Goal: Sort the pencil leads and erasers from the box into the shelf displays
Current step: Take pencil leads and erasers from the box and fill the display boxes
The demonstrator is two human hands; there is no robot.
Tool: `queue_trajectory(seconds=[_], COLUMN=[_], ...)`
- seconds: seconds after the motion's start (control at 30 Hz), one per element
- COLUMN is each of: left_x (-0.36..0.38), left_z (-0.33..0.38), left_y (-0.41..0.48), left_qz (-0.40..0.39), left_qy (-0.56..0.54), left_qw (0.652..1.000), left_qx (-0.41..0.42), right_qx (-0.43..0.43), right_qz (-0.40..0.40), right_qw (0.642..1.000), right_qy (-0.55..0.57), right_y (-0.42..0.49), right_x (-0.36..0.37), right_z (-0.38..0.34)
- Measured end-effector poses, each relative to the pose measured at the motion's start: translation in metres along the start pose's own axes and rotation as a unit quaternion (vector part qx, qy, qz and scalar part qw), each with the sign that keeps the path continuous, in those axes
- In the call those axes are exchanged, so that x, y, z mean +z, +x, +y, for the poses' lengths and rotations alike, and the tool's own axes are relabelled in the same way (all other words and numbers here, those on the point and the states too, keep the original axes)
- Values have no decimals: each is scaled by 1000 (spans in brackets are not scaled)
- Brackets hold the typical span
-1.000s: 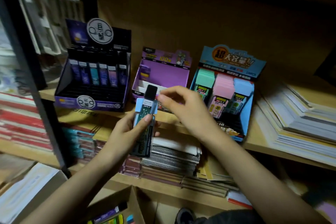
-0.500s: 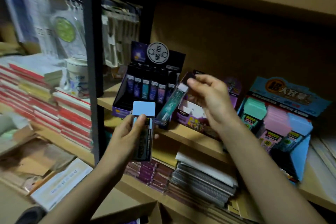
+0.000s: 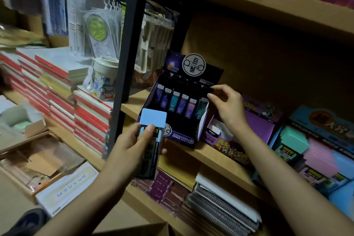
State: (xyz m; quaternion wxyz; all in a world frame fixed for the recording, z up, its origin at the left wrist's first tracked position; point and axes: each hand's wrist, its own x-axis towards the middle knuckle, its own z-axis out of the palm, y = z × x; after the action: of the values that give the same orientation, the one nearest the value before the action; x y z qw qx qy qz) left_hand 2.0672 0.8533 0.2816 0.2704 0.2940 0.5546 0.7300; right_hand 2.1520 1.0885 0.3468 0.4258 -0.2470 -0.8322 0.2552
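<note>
1. Far left, I log stacks of red-edged notebooks (image 3: 57, 90) on a low shelf. A white lidded cup (image 3: 105, 79) stands on the stack nearest the black upright post (image 3: 127, 44).
2. Next, the left hand (image 3: 132, 145) has its fingers curled round the dark paper sleeve of a blue eraser (image 3: 153, 119), with the thumb laid across the front. The eraser's bare pale-blue end points up. It is held in the air in front of the lower left corner of item 3.
3. Centre, the lead display (image 3: 183, 137) is a dark purple carton with a round logo on its header, standing on the wooden shelf (image 3: 203, 154). A row of lead tubes (image 3: 180, 103) stands upright inside.
4. Then the right hand (image 3: 229, 107) — thumb and forefinger pinch the dark top of the teal lead tube (image 3: 201, 108) at the right end of that row. The tube's lower part sits in the display, and the other fingers are loosely bent.
5. Just beside item 3 on the same shelf, I note a purple display box (image 3: 258, 126).
6. Far right, the eraser display (image 3: 325, 126) — a blue carton holding pastel erasers (image 3: 295, 138).
</note>
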Motion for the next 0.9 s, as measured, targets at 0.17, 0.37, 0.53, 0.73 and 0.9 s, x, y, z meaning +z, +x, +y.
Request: queue_trajectory(seconds=[0.17, 0.37, 0.53, 0.73, 0.9], left_x=[-3, -5, -5, 6, 29], left_z=[0, 2, 1, -10, -19], left_y=[-2, -4, -7, -13, -23], left_qz=[9, 13, 3, -56, -133], left_qy=[0, 1, 7, 18, 34], left_qw=[1000, 1000, 1000, 998, 990], left_qx=[-11, -16, -12, -14, -13], right_qx=[4, -70, -94, -25, 120], right_qz=[-4, -19, -15, -84, -167], right_qw=[1000, 983, 944, 996, 963], right_qy=[10, -170, -315, -36, 174], right_y=[2, 3, 1, -76, -125], right_x=[2, 8, 5, 2, -1], right_z=[3, 7, -3, -45, -57])
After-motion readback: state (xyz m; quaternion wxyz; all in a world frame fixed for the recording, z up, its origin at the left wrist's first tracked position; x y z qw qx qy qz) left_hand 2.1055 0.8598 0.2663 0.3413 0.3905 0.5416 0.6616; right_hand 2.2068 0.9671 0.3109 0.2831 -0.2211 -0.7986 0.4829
